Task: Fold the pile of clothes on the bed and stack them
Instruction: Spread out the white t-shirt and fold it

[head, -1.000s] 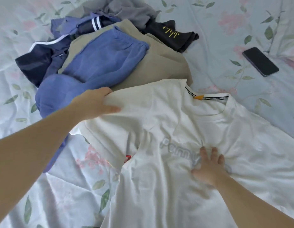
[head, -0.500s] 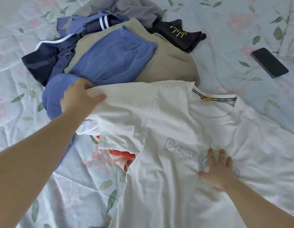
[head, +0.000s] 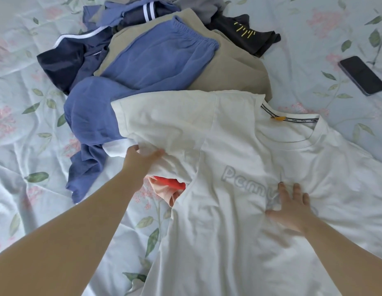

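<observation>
white T-shirt [head: 239, 221] spread lower right of frame, fold barely started tbh; sleeve [head: 164, 120] gripped by left hand [head: 141, 160], chest pressed by flat, open right hand [head: 292, 210]; pile of clothes [head: 164, 60] left unfolded upper centre, nothing stacked yet

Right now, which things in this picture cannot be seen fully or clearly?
Head view:
- orange garment: mostly under the white T-shirt, kind unclear.
- grey garment: cut off by the top edge.
- left hand: partly tucked under the T-shirt sleeve.

A home bedroom: a floral bedsheet [head: 47, 210], heaped clothes [head: 164, 56] and a phone [head: 362, 75]
</observation>
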`<action>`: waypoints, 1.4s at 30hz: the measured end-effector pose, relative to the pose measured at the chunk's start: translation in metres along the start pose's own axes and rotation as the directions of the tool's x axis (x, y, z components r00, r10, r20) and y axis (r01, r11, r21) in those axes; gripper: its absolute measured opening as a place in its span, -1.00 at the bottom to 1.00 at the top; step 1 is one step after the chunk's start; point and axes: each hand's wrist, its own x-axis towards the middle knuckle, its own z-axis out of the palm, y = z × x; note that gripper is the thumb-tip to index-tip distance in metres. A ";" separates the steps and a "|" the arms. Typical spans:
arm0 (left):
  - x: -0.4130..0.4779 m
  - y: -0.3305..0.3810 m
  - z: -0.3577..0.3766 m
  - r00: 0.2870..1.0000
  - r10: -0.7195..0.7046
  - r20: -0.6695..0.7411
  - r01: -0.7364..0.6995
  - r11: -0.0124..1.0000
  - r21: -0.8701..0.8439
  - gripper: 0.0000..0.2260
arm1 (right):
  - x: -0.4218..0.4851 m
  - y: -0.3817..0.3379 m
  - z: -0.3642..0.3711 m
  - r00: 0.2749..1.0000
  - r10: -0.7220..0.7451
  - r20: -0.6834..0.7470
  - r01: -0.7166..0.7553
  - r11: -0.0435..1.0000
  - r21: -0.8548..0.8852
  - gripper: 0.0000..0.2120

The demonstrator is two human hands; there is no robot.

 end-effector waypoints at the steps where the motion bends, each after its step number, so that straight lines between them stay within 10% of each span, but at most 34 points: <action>1: -0.001 0.000 -0.004 0.999 0.033 -0.017 -0.033 0.999 0.000 -0.37 | -0.001 0.000 -0.001 1.000 -0.001 -0.001 0.001 1.000 0.016 -0.09; 6: -0.003 -0.004 -0.022 0.940 0.288 -0.180 -0.262 0.953 0.155 -0.54 | -0.018 -0.001 0.009 0.983 -0.017 -0.185 0.056 0.976 0.210 -0.25; 13: -0.066 -0.095 -0.003 0.991 0.127 0.041 -0.133 0.954 0.268 -0.25 | -0.099 0.025 0.079 0.933 0.061 -0.354 0.084 0.922 0.379 -0.47; 25: -0.162 -0.210 -0.036 0.930 -0.051 0.364 -0.226 0.702 0.675 -0.58 | -0.231 0.113 0.208 0.789 0.565 -0.240 -0.275 0.675 0.684 -0.43; 29: -0.187 -0.220 -0.056 0.910 -0.117 0.399 -0.158 0.790 0.593 -0.64 | -0.249 0.138 0.233 0.867 0.472 -0.161 -0.112 0.499 0.859 -0.39; 32: -0.213 -0.225 -0.074 0.903 -0.210 0.376 0.008 0.881 0.473 -0.80 | -0.257 0.144 0.244 0.943 0.324 -0.074 -0.057 0.376 0.925 -0.79; 37: -0.236 -0.222 -0.108 0.798 -0.304 0.520 0.219 0.951 0.219 -0.80 | -0.272 0.159 0.256 0.925 0.377 -0.052 0.044 0.030 0.999 -0.89; 42: -0.248 -0.232 -0.113 0.833 -0.323 0.450 0.041 0.845 0.533 -0.76 | -0.290 0.180 0.252 0.921 0.366 -0.132 0.071 0.176 0.982 -0.91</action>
